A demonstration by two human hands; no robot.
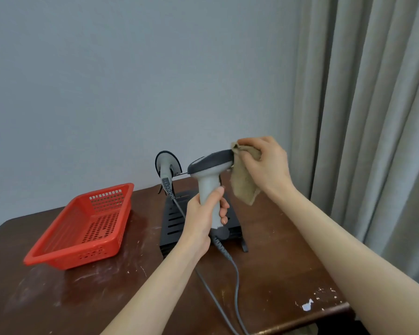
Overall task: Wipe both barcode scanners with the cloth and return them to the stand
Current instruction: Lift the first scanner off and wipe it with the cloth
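Observation:
My left hand (203,213) grips the pale grey handle of a barcode scanner (209,165), held upright above the black stand (174,221). Its dark head points right. My right hand (264,163) pinches a tan cloth (243,187) against the front end of that head, and the rest of the cloth hangs down. A second grey scanner (166,165) sits at the back left of the stand, head up, its coiled cable running down.
A red perforated plastic basket (58,243) stands on the left of the dark wooden table (82,298). Two grey cables (235,281) trail toward the table's front edge. A grey curtain (373,93) hangs at the right, with a plain wall behind.

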